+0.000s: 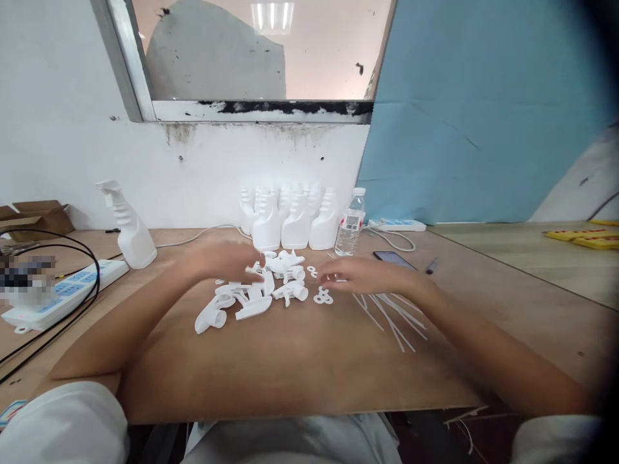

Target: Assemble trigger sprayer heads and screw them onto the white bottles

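My left hand (227,261) hovers palm down over a pile of white spray trigger heads (256,293) on the wooden table (300,361); motion smears its fingers. Palm down too, my right hand (360,276) reaches toward small white rings (323,297) beside the pile, fingers stretched toward them. Thin white tubes (391,312) lie under and right of that wrist. Neither hand visibly holds anything.
Several white bottles (290,219) stand at the back by a clear water bottle (349,224). An assembled spray bottle (128,225) stands at left near a power strip (62,293) and black cables. A phone (393,259) and pen lie at right. A second power strip (396,225) sits by the wall.
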